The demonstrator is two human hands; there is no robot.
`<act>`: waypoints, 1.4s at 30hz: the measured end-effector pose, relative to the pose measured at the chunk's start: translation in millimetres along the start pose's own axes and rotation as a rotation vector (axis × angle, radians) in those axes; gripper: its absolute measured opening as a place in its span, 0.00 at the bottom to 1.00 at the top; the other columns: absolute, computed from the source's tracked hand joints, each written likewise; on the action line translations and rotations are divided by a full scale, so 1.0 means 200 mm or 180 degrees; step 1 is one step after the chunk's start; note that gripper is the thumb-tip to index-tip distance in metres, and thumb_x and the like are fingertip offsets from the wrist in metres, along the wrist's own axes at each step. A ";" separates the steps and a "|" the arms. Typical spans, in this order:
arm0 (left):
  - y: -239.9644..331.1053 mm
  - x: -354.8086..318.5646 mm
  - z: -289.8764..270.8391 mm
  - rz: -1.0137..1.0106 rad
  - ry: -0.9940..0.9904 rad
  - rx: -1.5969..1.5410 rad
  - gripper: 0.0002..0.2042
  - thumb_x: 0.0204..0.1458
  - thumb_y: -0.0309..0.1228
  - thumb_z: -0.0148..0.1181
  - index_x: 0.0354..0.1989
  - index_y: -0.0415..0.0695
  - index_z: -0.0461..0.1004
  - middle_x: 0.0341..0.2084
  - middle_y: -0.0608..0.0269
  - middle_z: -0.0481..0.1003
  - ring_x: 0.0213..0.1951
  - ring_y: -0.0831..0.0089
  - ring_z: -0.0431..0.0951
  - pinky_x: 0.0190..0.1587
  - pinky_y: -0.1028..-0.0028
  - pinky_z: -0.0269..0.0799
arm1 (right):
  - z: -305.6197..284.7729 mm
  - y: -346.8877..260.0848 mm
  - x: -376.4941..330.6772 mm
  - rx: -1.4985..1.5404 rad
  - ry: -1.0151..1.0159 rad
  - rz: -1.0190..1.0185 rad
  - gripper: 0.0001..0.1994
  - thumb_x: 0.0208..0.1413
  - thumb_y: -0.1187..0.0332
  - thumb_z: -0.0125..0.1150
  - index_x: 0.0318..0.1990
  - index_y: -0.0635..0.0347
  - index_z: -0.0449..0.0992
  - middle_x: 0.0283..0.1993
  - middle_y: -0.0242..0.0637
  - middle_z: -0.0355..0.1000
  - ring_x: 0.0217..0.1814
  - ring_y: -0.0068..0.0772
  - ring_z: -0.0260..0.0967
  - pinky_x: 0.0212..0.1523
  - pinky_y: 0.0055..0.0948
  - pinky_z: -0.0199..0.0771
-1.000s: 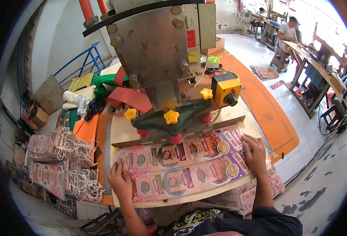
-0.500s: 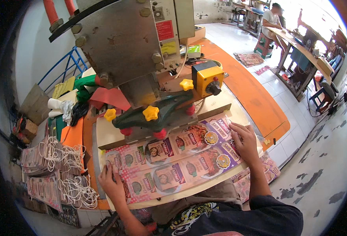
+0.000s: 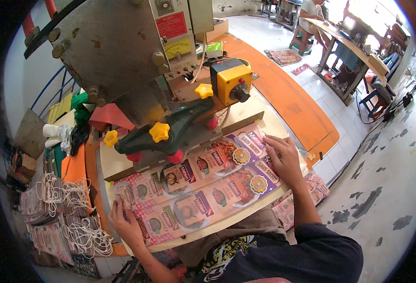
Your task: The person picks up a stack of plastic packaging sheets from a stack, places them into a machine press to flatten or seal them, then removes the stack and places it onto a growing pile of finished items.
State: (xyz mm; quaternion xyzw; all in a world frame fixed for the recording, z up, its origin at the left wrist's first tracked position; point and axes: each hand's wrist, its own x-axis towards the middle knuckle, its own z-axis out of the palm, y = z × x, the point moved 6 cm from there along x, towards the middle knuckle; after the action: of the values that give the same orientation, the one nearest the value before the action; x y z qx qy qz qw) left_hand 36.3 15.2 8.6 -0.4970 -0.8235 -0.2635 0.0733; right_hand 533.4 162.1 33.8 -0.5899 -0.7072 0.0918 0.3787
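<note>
A long printed plastic sheet [image 3: 203,200] with food-package pictures and pink checked edges lies on a cream board [image 3: 108,162]. My left hand [image 3: 125,222] grips its left end with bent fingers. My right hand [image 3: 284,159] holds the right end, fingers curled at the edge. The sheet's far long edge lies close along the metal strip [image 3: 243,121] under the press machine. The machine's dark green head [image 3: 182,121], with yellow star knobs [image 3: 159,132] and red round feet [image 3: 175,157], stands just beyond the sheet.
A yellow control box [image 3: 231,82] with a black knob sits on the orange table [image 3: 295,96]. Bundles of printed sheets with white cords [image 3: 87,236] are stacked at left. More printed sheets [image 3: 290,200] lie by my right arm. A person [image 3: 310,9] sits at a far workbench.
The whole view has shifted, so the machine and table appear farther left and slightly higher. Both hands stay at the sheet's ends, with little visible change in their hold.
</note>
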 end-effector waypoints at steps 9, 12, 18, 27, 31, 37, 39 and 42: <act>-0.06 0.00 0.00 -0.0227 0.0204 -0.0799 0.17 0.68 0.36 0.54 0.59 0.41 0.78 0.58 0.46 0.74 0.60 0.49 0.72 0.63 0.53 0.67 | -0.01 -0.01 0.00 0.0097 0.0028 0.0004 0.13 0.63 0.66 0.61 0.52 0.58 0.84 0.56 0.37 0.81 0.45 0.42 0.68 0.53 0.37 0.72; -0.06 0.00 -0.01 -0.0080 0.0252 -0.0619 0.16 0.68 0.34 0.53 0.59 0.41 0.78 0.58 0.47 0.74 0.58 0.50 0.74 0.61 0.54 0.69 | -0.01 -0.01 0.01 0.0102 0.0033 0.0012 0.13 0.63 0.66 0.62 0.52 0.59 0.84 0.56 0.38 0.81 0.44 0.42 0.68 0.53 0.36 0.72; -0.05 -0.01 -0.01 -0.0334 0.0306 -0.0661 0.14 0.68 0.32 0.53 0.56 0.42 0.79 0.53 0.50 0.73 0.54 0.53 0.76 0.56 0.53 0.72 | -0.01 0.01 0.01 0.0092 0.0048 -0.0011 0.14 0.63 0.66 0.62 0.52 0.59 0.84 0.55 0.37 0.81 0.44 0.41 0.68 0.52 0.36 0.72; 0.00 0.01 -0.06 0.0086 0.0378 -0.0065 0.14 0.68 0.34 0.54 0.53 0.39 0.80 0.48 0.53 0.74 0.51 0.54 0.77 0.52 0.55 0.73 | 0.00 0.02 0.01 0.0042 0.0027 -0.0013 0.14 0.63 0.65 0.62 0.52 0.58 0.84 0.56 0.36 0.81 0.45 0.42 0.69 0.53 0.36 0.72; 0.02 0.00 -0.08 0.0168 0.0466 -0.0079 0.15 0.68 0.36 0.55 0.50 0.35 0.79 0.47 0.52 0.77 0.50 0.54 0.78 0.52 0.57 0.73 | 0.00 0.01 0.01 0.0028 0.0004 -0.0010 0.14 0.63 0.65 0.62 0.52 0.58 0.84 0.56 0.36 0.81 0.45 0.42 0.70 0.53 0.37 0.72; 0.03 0.00 -0.06 0.0110 0.0428 -0.0351 0.15 0.68 0.35 0.55 0.46 0.33 0.80 0.42 0.52 0.78 0.47 0.54 0.79 0.51 0.58 0.73 | -0.01 0.00 0.01 0.0048 0.0027 0.0005 0.14 0.63 0.65 0.62 0.52 0.58 0.84 0.56 0.36 0.81 0.45 0.42 0.70 0.53 0.36 0.73; 0.00 0.00 -0.05 0.0162 0.0474 -0.0341 0.15 0.68 0.34 0.55 0.46 0.32 0.80 0.41 0.51 0.78 0.46 0.53 0.79 0.50 0.58 0.72 | -0.01 0.00 0.01 0.0043 0.0025 0.0004 0.14 0.63 0.65 0.62 0.52 0.58 0.84 0.56 0.36 0.81 0.45 0.42 0.70 0.53 0.36 0.73; -0.01 0.00 -0.05 0.0159 0.0481 -0.0317 0.15 0.68 0.34 0.56 0.45 0.32 0.80 0.40 0.51 0.78 0.44 0.52 0.78 0.49 0.58 0.72 | -0.01 0.00 0.01 0.0034 0.0031 -0.0003 0.14 0.63 0.65 0.62 0.52 0.58 0.84 0.56 0.36 0.81 0.45 0.42 0.70 0.53 0.36 0.73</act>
State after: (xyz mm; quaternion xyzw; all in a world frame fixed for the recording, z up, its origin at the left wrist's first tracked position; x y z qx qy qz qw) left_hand 34.0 9.7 16.4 -0.4991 -0.7889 -0.3389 0.1170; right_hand 534.7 162.8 35.5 -0.5880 -0.7051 0.0925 0.3854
